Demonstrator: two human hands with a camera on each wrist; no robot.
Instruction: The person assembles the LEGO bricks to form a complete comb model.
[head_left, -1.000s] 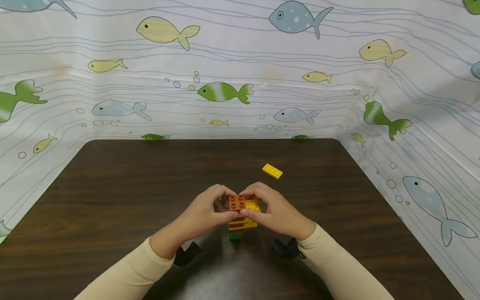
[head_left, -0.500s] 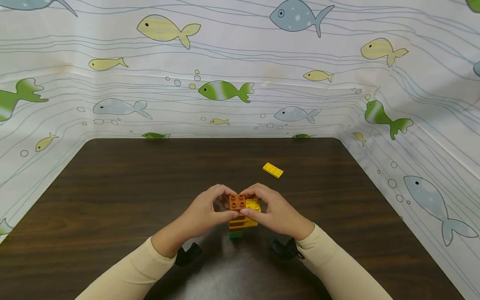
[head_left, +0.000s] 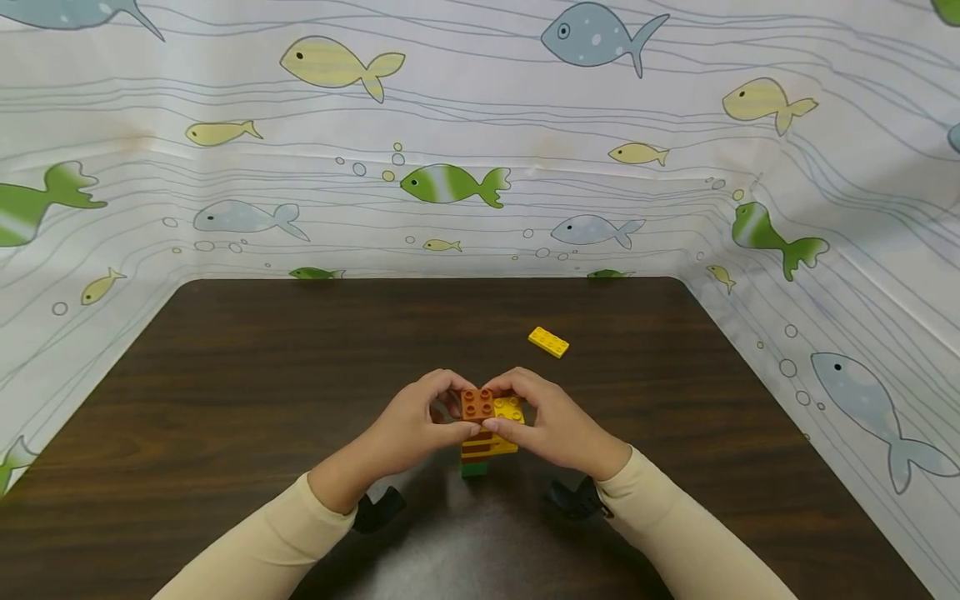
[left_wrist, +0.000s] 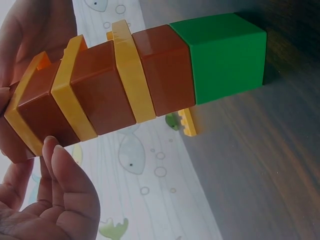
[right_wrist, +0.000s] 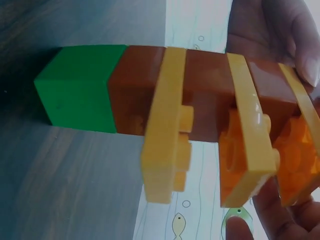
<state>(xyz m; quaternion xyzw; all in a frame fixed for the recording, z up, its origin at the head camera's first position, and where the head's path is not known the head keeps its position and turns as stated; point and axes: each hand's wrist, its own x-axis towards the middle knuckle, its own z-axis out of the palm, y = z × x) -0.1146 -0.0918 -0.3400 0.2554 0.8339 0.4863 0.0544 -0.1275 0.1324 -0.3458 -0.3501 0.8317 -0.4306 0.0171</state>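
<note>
A tower of toy building bricks stands on the table, with a green brick (left_wrist: 230,62) at its foot. Above it, brown bricks (left_wrist: 102,90) alternate with thin yellow plates (right_wrist: 164,160), which jut out to the right. On top sits a brown brick (head_left: 477,405) with its studs showing. My left hand (head_left: 405,427) holds this top brick from the left, thumb in front and fingers behind. From the right, my right hand (head_left: 561,425) grips it the same way, thumbs almost meeting at its front. The yellow plate's studs (head_left: 509,408) show beside it.
A loose yellow plate (head_left: 549,342) lies farther back on the dark wooden table (head_left: 315,333), right of the tower. A white cloth (head_left: 465,100) printed with fish rises behind the table and along both sides. Black wrist mounts (head_left: 378,510) hang under both wrists.
</note>
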